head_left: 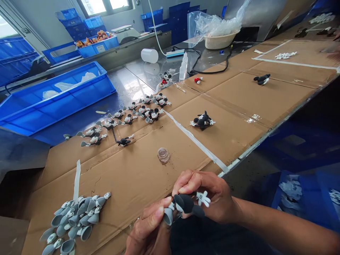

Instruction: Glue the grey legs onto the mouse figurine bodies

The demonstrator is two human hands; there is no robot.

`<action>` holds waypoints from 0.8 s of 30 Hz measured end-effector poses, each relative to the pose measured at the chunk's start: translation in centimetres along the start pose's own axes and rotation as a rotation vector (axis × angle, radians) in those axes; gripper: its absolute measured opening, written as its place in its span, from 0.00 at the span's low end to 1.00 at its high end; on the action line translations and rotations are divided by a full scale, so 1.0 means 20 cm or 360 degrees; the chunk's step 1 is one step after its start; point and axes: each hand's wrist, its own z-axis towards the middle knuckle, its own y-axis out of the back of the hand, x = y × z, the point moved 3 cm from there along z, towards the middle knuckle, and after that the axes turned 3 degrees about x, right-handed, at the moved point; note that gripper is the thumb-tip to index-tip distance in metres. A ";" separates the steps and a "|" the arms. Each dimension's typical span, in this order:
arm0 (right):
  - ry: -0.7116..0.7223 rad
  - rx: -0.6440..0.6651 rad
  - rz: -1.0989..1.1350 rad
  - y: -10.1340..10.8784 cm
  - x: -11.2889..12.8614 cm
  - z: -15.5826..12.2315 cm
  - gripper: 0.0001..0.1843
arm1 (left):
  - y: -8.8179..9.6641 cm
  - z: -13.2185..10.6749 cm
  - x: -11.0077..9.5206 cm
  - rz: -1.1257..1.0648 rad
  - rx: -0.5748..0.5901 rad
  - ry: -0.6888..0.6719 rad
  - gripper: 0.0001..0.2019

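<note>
Between my hands is a black-and-white cartoon mouse figurine (186,203), the upper part of a body with round ears and a white gloved hand. My right hand (208,189) is closed around the figurine. Thumb and fingers of my left hand (151,221) pinch a small grey cone piece (168,216) with a white glove at the figurine's arm. Whether the cone is joined to the arm I cannot tell. To the left lies a pile of similar grey cone pieces (77,217). A small clear round dish (163,155) sits on the cardboard beyond my hands.
Several mouse figurines with grey cones (143,111) lie in rows on the cardboard (127,170). Others without cones (203,120) lie to the right. Behind stand a blue crate (61,95), a white bottle (183,67) and a basket (221,39). Another person's hand (333,49) shows far right.
</note>
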 end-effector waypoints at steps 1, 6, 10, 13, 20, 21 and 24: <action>-0.0001 0.0003 -0.0009 0.00 0.00 0.00 0.21 | 0.00 0.00 0.00 -0.0005 0.0005 0.0008 0.09; 0.0009 -0.0009 -0.0010 0.00 0.00 0.00 0.20 | 0.02 -0.01 0.01 0.0009 0.0084 -0.0024 0.12; 0.0020 -0.0002 -0.0020 0.00 -0.01 -0.01 0.20 | 0.04 -0.02 0.03 -0.0017 0.0136 -0.0009 0.14; 0.0026 -0.0008 0.0013 0.00 0.00 -0.01 0.21 | 0.04 -0.02 0.03 -0.0017 0.0164 -0.0045 0.16; 0.0013 -0.0009 0.0086 0.00 -0.01 -0.01 0.24 | 0.02 0.00 0.02 -0.0067 0.0180 -0.0092 0.15; 0.0012 -0.0006 0.0095 0.00 -0.01 -0.01 0.25 | 0.02 0.00 0.02 -0.0070 0.0173 -0.0087 0.14; 0.0007 -0.0015 0.0097 0.00 -0.01 -0.01 0.25 | 0.02 -0.01 0.02 -0.0055 0.0132 -0.0053 0.13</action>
